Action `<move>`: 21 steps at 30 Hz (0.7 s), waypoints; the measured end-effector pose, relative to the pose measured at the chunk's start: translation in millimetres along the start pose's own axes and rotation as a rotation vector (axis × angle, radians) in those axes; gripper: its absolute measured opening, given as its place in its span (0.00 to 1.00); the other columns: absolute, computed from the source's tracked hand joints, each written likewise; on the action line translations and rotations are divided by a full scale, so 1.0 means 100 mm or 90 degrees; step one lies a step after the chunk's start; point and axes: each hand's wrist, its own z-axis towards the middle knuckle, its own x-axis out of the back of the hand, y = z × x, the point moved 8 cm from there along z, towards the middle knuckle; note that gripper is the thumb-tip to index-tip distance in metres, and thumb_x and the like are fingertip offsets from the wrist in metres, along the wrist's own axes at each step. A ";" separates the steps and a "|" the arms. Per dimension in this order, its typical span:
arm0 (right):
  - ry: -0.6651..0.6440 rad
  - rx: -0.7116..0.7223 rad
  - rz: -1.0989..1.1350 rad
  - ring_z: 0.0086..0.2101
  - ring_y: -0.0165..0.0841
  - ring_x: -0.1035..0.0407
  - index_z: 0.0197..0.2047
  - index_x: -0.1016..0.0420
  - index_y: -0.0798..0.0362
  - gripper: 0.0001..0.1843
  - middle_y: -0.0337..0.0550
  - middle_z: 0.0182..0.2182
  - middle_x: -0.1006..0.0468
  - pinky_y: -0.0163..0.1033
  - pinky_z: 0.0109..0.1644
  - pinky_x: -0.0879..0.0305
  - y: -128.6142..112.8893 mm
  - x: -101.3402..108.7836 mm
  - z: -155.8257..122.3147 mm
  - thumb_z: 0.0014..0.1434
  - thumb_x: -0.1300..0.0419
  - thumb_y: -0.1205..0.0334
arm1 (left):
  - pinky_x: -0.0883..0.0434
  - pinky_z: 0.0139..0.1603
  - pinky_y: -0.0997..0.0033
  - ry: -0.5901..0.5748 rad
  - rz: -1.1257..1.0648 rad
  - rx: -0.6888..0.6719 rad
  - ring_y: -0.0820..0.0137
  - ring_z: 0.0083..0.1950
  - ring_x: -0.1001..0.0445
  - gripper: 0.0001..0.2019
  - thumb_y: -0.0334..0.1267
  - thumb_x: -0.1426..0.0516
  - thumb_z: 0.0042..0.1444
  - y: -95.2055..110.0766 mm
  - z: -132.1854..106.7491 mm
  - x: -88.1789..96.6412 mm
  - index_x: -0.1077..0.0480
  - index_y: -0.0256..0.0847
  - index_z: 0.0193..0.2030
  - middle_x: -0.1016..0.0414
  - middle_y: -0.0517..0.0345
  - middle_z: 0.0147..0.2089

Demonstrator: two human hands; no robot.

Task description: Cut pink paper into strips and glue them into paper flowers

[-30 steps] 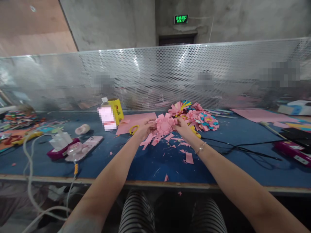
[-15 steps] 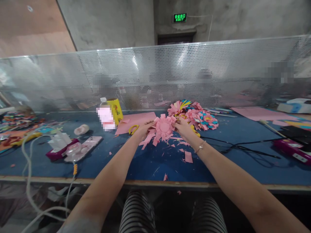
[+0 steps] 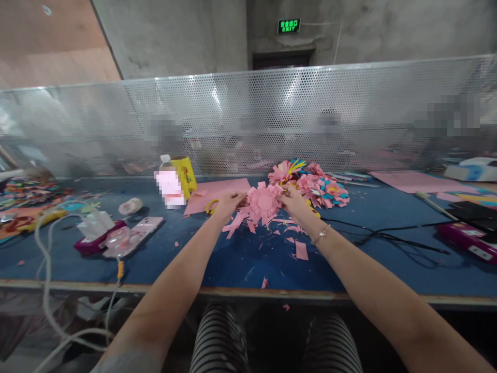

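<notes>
A pink paper flower [image 3: 265, 202] with a flat centre and a ring of cut petals is held up over the blue table. At its left edge, my left hand [image 3: 230, 205] is closed, fingertips pinching a petal. My right hand [image 3: 294, 202], with a bracelet at the wrist, grips the right edge in the same way. Pink paper strips and scraps [image 3: 235, 224] lie beneath and around the flower. Yellow scissor handles [image 3: 212, 206] show partly behind my left hand. Behind my right hand sits a pile of finished paper flowers [image 3: 330, 190] in pink, blue and yellow.
A pink sheet [image 3: 205, 195], a bottle [image 3: 171, 189] and a yellow packet [image 3: 187, 173] stand or lie at the back left. Left of me are a phone [image 3: 135, 235] and a purple power strip [image 3: 95, 241]. Black cables [image 3: 382, 231] run to the right. A perforated metal screen [image 3: 217, 124] borders the back.
The flower tips slightly, its centre showing a little differently. Both hands stay almost in place on its edges.
</notes>
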 end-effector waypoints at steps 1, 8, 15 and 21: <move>0.003 -0.001 -0.002 0.20 0.20 0.42 0.40 0.40 0.51 0.24 0.30 0.25 0.38 0.30 0.24 0.43 0.01 0.00 0.01 0.35 0.44 0.64 | 0.33 0.27 0.76 -0.008 0.003 -0.005 0.76 0.23 0.31 0.13 0.44 0.38 0.36 0.00 0.00 -0.01 0.33 0.36 0.22 0.30 0.60 0.20; 0.003 0.009 0.005 0.20 0.20 0.42 0.40 0.40 0.52 0.24 0.29 0.23 0.37 0.29 0.23 0.44 -0.02 0.00 -0.01 0.35 0.44 0.64 | 0.33 0.29 0.76 -0.035 0.023 -0.042 0.77 0.24 0.31 0.13 0.41 0.37 0.35 0.06 -0.01 -0.04 0.32 0.35 0.26 0.30 0.61 0.22; 0.004 0.034 -0.027 0.20 0.21 0.42 0.40 0.39 0.52 0.23 0.30 0.24 0.38 0.30 0.24 0.44 -0.02 0.04 0.03 0.36 0.44 0.63 | 0.30 0.34 0.70 -0.051 0.041 -0.074 0.75 0.27 0.28 0.10 0.35 0.39 0.39 0.13 -0.04 -0.06 0.32 0.35 0.30 0.28 0.58 0.26; -0.004 0.100 -0.037 0.25 0.24 0.41 0.35 0.38 0.54 0.18 0.33 0.26 0.35 0.31 0.29 0.42 -0.03 0.06 0.07 0.36 0.45 0.63 | 0.30 0.34 0.72 -0.039 0.078 -0.092 0.76 0.27 0.29 0.11 0.35 0.40 0.38 0.17 -0.07 -0.07 0.33 0.35 0.30 0.29 0.61 0.24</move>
